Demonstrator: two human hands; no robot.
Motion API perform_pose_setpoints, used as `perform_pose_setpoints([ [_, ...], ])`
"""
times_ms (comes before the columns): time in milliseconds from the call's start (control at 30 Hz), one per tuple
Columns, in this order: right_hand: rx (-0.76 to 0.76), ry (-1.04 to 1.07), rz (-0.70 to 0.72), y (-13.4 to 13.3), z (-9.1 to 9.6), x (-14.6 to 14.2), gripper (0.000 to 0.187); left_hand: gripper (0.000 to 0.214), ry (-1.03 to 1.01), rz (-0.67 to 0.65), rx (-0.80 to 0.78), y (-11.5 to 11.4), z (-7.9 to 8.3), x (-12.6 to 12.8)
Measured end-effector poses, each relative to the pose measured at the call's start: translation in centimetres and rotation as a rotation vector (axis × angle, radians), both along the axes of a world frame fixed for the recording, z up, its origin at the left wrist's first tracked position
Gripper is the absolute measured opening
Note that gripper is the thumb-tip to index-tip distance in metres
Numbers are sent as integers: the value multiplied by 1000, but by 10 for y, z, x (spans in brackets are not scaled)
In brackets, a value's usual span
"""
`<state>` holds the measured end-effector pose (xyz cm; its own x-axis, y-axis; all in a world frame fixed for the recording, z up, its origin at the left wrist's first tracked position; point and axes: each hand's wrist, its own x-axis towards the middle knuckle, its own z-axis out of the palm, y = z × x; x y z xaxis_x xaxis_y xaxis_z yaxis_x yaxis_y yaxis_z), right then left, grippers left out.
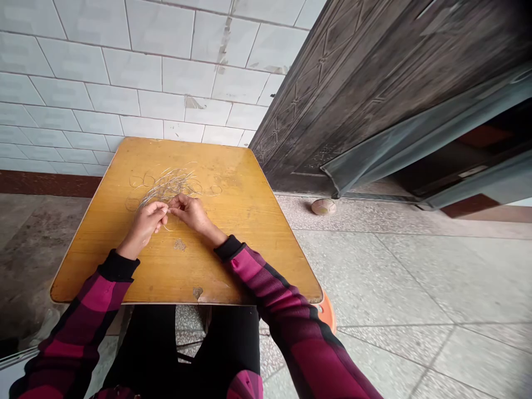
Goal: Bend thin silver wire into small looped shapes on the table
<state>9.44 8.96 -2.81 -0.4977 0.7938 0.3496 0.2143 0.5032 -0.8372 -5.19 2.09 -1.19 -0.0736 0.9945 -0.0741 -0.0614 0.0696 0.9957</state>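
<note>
A loose heap of thin silvery wires, some straight and some curled into loops, lies on the wooden table. At the near edge of this heap, my left hand is closed with thumb and fingers pinched on a thin wire. My right hand pinches at the same spot, its fingertips almost touching those of the left. A short curved end of wire hangs just below the fingers. Most of the wire between the fingertips is too fine to make out.
A white tiled wall stands behind the table. To the right is a dark carved door with a grey curtain. A roundish stone-like object lies on the floor by the door. An orange stool shows beneath the table's right corner.
</note>
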Motion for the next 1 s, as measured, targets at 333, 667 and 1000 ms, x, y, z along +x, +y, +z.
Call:
perform_pose_setpoints([
  [333,36,-59,-134,-11,-1,6,16,19,147,-56,71,2,-6,6],
  [667,-528,88,160,-26,-4,33,31,16,223,1,188,1,-11,8],
  [1000,-743,318,103,-57,-16,51,35,18,285,-202,154,-9,-22,25],
])
